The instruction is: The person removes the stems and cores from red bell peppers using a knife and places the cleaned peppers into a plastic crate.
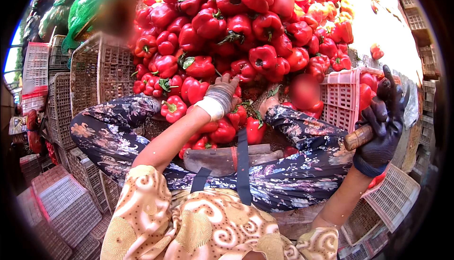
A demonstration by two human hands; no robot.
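My left hand (222, 94), with a white band at the wrist and grey wrapping over the hand, reaches down into the near edge of a big heap of red bell peppers (211, 22). Its fingers stretch out over the peppers, and I see nothing clearly gripped. Around it lie a pepper with a green stem (174, 108) and some loose green leaves (188, 62). Off to the right, raised above my knee, my right hand (381, 123) wears a dark glove. Its fingers wrap round a tool's wooden handle (358, 137), while the index finger points up. The tool's working end is not visible.
A pink plastic crate (336, 100) with red peppers stands right of the heap. More crates (85, 78) stack up on the left, near a green net bag (97, 4). Between my legs lies a worn wooden block (213, 160). An upturned pale crate (392, 196) leans at lower right.
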